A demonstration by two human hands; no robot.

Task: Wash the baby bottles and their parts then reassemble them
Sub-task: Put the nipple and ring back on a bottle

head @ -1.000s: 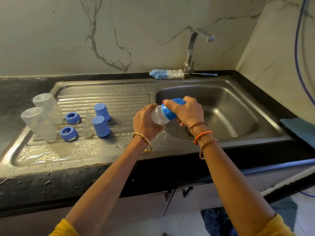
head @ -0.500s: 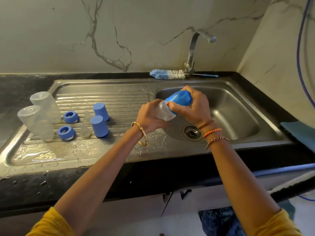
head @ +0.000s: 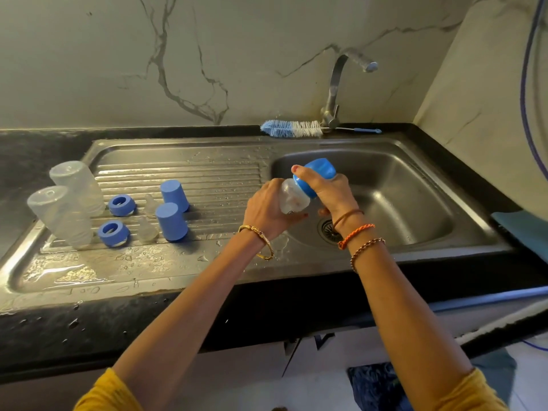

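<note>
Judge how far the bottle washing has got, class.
Done, apparently: two bottles, two rings, two teats and two caps sit apart on the wet drainer. In hand: both hands grip a third bottle, capped, over the basin. Left: wash it, reassemble everything.

Veined marble walls (head: 207,54) meet at a corner above a wet black stone counter (head: 44,330).

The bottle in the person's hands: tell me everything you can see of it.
The bottle is small, with a clear, plastic-looking body and a blue cap on its top. It is held tilted, cap end up and away, over the near left part of the sink basin. The left hand grips the clear body; the right hand wraps the blue cap. Whether the cap is tight cannot be told.
</note>
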